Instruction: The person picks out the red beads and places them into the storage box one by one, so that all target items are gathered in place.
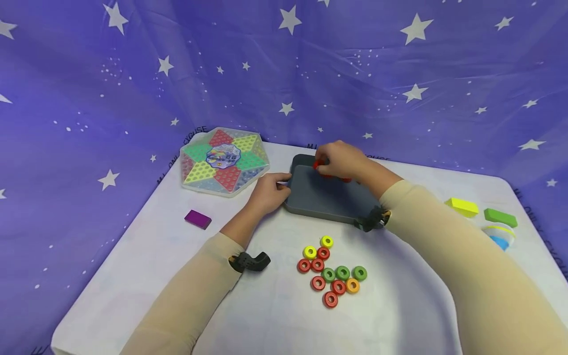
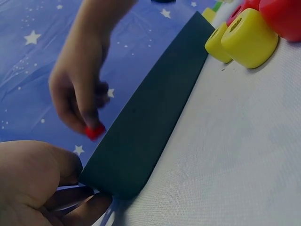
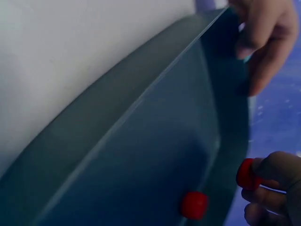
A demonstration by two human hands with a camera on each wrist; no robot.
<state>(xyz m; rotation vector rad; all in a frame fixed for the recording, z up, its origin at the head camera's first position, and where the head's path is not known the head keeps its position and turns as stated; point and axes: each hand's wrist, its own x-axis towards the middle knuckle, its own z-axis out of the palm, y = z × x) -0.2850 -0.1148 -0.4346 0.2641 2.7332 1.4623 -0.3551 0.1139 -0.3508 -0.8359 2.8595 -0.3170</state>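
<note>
One red ring [image 3: 247,175] is pinched between thumb and fingers of the right hand [image 1: 340,160], over the far part of the gray tray [image 1: 328,199], while the left hand [image 1: 269,193] grips the tray's left edge. Step in hand reads as setting red rings inside, where at least one other red piece [image 3: 194,205] lies; contact with the floor cannot be told. Next move probably calls for lowering the ring and loosening the pinch, tray steadied, before turning to twelve loose rings [image 1: 328,270] on the table [image 1: 248,315].

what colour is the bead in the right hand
The bead is red, clearest in the right wrist view.
</note>
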